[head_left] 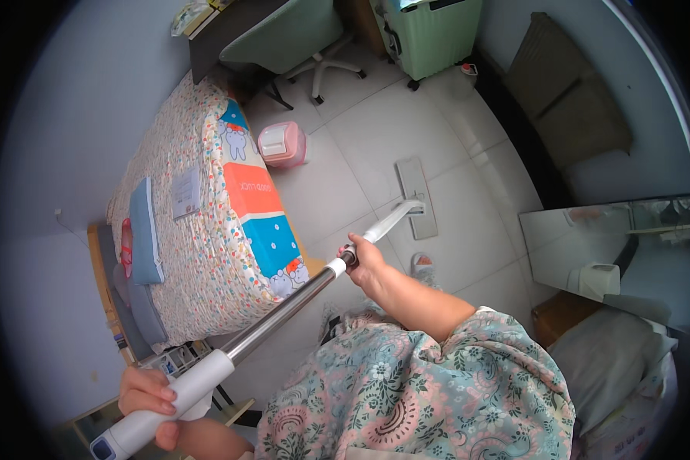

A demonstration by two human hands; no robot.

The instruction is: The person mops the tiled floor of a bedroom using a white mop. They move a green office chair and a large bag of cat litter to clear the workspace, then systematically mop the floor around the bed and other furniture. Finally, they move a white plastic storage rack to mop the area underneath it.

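Observation:
A flat mop with a steel pole (pixel 284 314) runs slantwise across the view. My left hand (pixel 149 402) is wrapped round its thick white grip (pixel 195 383) at the lower left. Farther along, my right hand (pixel 366 261) closes on the pole by a white collar, with the forearm reaching in from the right. The long grey mop head (pixel 416 188) lies flat on the tiled floor (pixel 345 165), joined to the pole by a white pivot. Beyond my patterned clothing (pixel 406 391), a slippered foot (pixel 423 268) shows near the mop head.
To the left stands a bed (pixel 184 268) with a dotted cover. A pink bin (pixel 282 144) sits beside it. Farther off are an office chair (pixel 291 38) and a green suitcase (pixel 437 34). A mirror (pixel 552 245) leans at the right, near a covered heap (pixel 621 368).

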